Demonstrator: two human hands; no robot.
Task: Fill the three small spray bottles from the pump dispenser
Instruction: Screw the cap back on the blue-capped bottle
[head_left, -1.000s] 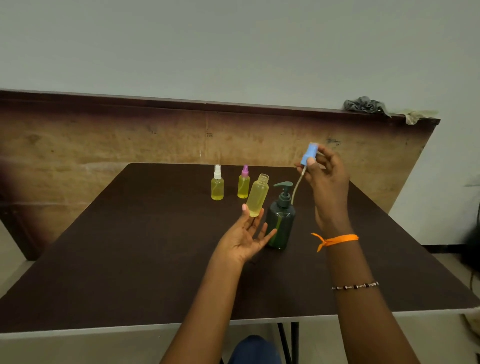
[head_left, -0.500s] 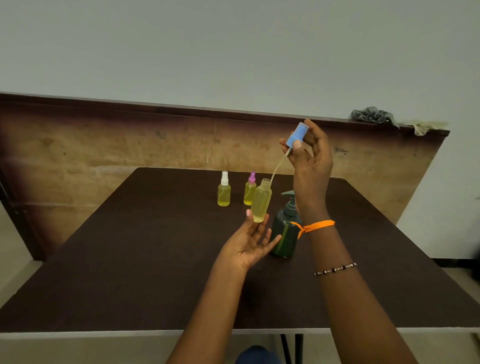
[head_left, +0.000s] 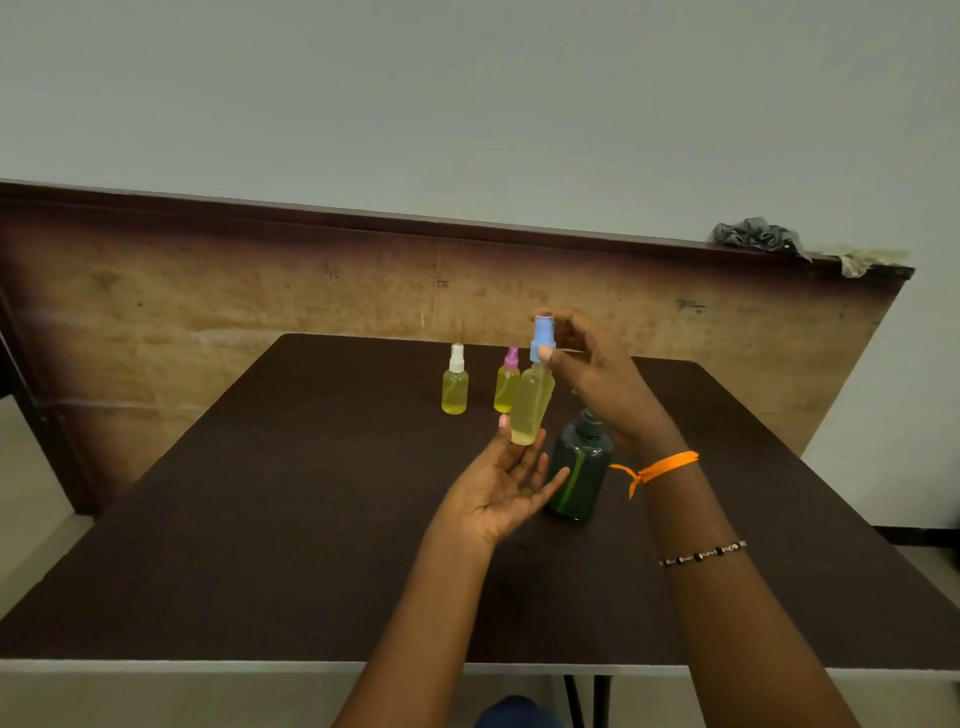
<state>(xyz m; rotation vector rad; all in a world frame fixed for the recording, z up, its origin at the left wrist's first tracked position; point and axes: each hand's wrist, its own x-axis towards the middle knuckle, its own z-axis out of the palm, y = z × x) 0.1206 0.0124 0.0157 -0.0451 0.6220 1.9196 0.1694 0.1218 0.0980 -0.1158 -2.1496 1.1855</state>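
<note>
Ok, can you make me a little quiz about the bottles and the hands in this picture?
1. True or false: the bottle with the white sprayer stands on the table.
2. Which colour is the sprayer top that the right hand pinches? A) blue B) green C) red
3. Fill in: the left hand holds the bottom of a small bottle of ____ liquid.

Key:
1. True.
2. A: the blue sprayer top sits at the bottle's neck.
3. Yellow. The dark green pump dispenser stands behind the left hand's fingertips.
</note>
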